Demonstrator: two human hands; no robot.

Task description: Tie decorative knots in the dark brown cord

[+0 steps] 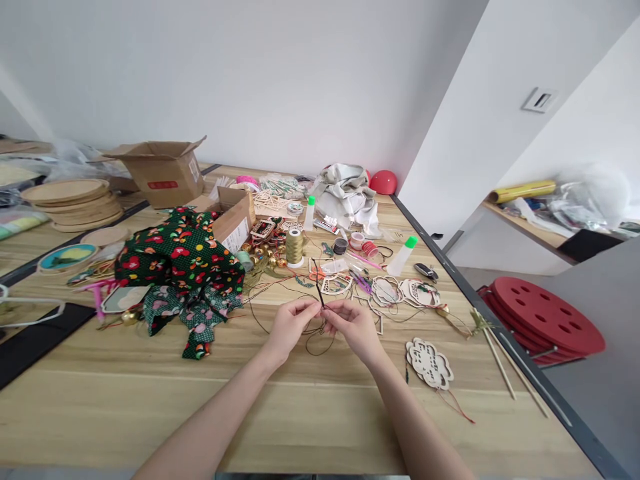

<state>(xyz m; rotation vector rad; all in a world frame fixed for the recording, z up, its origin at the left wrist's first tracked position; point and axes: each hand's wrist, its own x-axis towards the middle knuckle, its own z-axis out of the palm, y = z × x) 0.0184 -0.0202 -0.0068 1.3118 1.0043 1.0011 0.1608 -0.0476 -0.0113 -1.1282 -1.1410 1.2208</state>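
Note:
Close together over the table [320, 393], both hands pinch a dark cord [319, 288]. My left hand [294, 325] has thumb and forefinger closed on it. From the other side, the fingers of my right hand [354, 327] are closed on it too. A thicker, braided-looking stretch of the cord sticks up between the fingertips. Thin loops of it hang below and trail left across the wood. Just beyond the hands lies a white fan-shaped cutout [336, 285]. The exact point where the cord is gripped is hidden by the fingers.
A green print cloth [183, 257] lies left, before a cardboard box [159, 175]. Behind the hands stand a gold thread spool [294, 247] and a green-capped bottle [403, 257]. At right are a wooden cloud-shaped cutout [430, 364], two sticks [500, 365] and red stools [547, 317].

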